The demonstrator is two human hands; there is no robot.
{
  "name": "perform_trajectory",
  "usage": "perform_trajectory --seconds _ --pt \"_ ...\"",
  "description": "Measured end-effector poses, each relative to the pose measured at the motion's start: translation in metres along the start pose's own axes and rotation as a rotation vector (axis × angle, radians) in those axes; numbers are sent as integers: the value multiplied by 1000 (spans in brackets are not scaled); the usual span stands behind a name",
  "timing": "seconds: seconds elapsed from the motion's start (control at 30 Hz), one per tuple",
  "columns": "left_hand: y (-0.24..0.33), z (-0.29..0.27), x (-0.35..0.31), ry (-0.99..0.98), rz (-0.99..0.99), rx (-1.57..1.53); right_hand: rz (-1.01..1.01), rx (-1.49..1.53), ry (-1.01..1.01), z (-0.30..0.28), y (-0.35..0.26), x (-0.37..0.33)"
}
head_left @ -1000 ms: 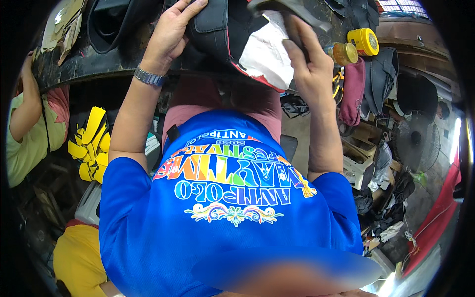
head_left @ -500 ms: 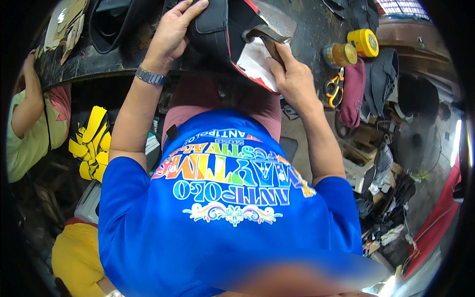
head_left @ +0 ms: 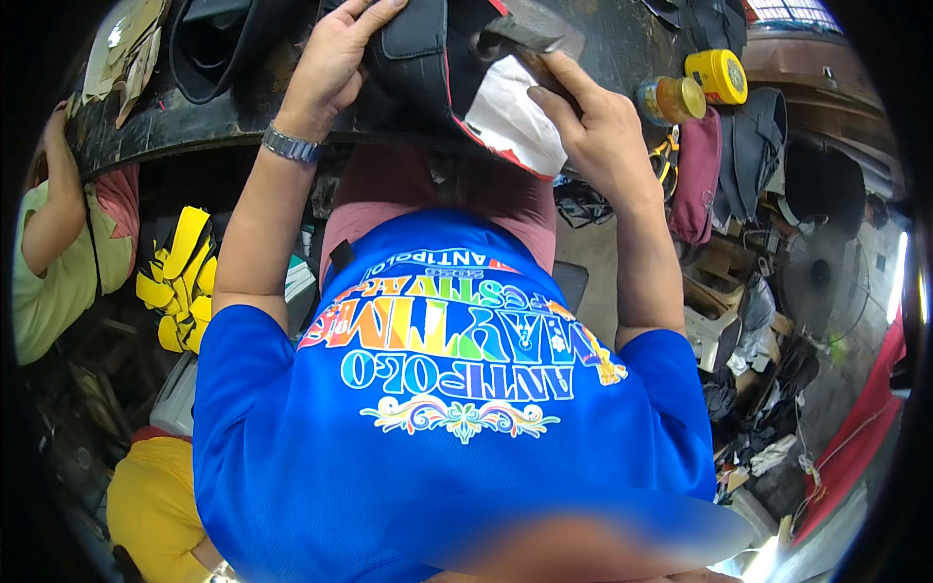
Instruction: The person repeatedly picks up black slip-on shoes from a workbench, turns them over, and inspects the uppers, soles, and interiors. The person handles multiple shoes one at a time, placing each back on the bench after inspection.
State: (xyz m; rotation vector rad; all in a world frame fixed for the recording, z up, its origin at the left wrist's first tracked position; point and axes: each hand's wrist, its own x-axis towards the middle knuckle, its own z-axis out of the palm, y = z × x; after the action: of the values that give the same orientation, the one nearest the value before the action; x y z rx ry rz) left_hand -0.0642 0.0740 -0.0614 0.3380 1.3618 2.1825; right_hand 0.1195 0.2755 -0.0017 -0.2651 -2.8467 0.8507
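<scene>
My left hand (head_left: 335,63) grips the near left edge of a black leather-like piece (head_left: 414,31) at the workbench edge, its fingers partly hidden behind it. The piece has a stitched flap, a red border and a white lining (head_left: 515,112) that lies exposed on the right. Above that lining, my right hand (head_left: 598,121) is closed around the handle of a hammer (head_left: 515,34) with a curved dark metal head. The head is over the far part of the piece; whether it touches, I cannot tell.
The dark workbench (head_left: 233,131) holds a glass jar (head_left: 669,101), a yellow tub (head_left: 716,77) and black material (head_left: 219,49). Orange-handled scissors (head_left: 666,160) and a maroon pouch (head_left: 694,180) hang by its right side. Yellow strips (head_left: 180,282) and another person (head_left: 68,223) are at left.
My right hand has shifted to the right, and the hammer head has moved farther from me. More of the white lining shows. My left hand stays almost in place on the black piece.
</scene>
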Motion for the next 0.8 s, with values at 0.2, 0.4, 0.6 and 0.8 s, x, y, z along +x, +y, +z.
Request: perform_trajectory --seconds 0.2,0.4,0.6,0.8 --pt "0 -2 -1 -30 -8 -7 76 -177 -53 20 -11 24" --pt "-1 -5 -4 20 7 -9 -126 161 265 19 12 8" --pt "-3 -3 2 14 11 -52 137 -96 72 8 14 -25" --pt "-5 -2 -2 21 1 -55 -18 159 309 12 -16 -25"
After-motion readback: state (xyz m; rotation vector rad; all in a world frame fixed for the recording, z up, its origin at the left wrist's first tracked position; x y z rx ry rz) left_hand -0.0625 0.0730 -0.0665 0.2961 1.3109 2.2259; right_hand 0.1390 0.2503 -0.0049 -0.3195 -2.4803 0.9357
